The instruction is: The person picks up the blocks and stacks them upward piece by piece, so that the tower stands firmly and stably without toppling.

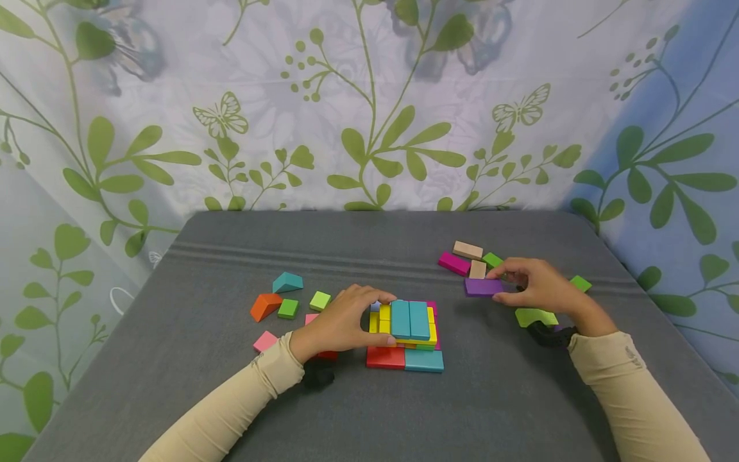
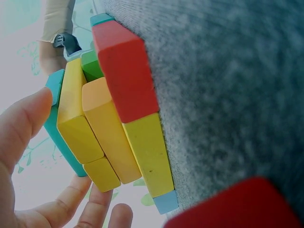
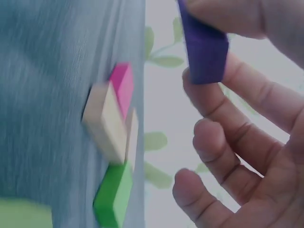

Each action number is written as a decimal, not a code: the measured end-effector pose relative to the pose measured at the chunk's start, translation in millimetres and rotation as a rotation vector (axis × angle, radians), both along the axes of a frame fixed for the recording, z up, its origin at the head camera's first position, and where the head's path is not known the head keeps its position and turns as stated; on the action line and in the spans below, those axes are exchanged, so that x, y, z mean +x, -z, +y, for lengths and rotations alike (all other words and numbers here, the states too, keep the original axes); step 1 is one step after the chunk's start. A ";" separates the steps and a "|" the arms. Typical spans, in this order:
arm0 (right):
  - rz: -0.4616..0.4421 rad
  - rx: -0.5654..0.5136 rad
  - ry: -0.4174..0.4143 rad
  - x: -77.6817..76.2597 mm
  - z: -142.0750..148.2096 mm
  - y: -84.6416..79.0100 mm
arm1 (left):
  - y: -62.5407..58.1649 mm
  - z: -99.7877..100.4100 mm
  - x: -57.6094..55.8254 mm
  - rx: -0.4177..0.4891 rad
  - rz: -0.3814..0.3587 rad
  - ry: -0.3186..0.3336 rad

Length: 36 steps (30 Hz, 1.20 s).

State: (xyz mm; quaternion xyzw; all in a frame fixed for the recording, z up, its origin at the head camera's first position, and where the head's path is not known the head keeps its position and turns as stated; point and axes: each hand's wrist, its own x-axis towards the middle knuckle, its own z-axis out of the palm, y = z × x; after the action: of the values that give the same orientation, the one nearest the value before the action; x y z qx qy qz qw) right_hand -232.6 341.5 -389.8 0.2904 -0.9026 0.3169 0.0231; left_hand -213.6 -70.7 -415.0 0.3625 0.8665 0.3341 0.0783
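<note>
A layered stack of coloured blocks stands mid-table, with red (image 1: 385, 357) and teal (image 1: 424, 360) blocks at the bottom front. Yellow blocks (image 2: 78, 114) form an upper layer, and two teal blocks (image 1: 410, 319) lie side by side on top. My left hand (image 1: 340, 321) pinches the left top teal block between thumb and fingers at its near and far ends. Off to the right, my right hand (image 1: 537, 285) holds a purple block (image 1: 484, 287) between thumb and fingers. The right wrist view shows that purple block (image 3: 206, 54) raised off the table.
Beyond the purple block lie magenta (image 1: 453, 264), bare wood (image 1: 467, 249) and green (image 1: 492, 260) blocks. A lime piece (image 1: 535, 317) is partly under the right wrist. Left of the stack are orange (image 1: 265, 307), teal (image 1: 287, 282), green (image 1: 288, 308) and pink (image 1: 265, 341) blocks. A patterned curtain hangs behind the grey table (image 1: 312, 237).
</note>
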 end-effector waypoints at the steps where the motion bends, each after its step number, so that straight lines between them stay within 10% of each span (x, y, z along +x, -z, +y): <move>1: 0.006 -0.011 -0.006 1.2 -4.3 -1.0 | 0.0 0.0 0.0 0.000 0.000 0.000; 36: 0.055 -0.288 -0.108 21.2 -118.1 39.7 | -0.6 1.1 -0.7 -0.035 0.001 -0.009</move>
State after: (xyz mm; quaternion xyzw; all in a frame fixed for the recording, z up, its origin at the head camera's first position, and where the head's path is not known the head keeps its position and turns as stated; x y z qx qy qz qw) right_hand -211.3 223.3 -429.4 0.3409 -0.8298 0.4359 0.0719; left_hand -214.3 -69.6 -414.4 0.3573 0.8738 0.3192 0.0825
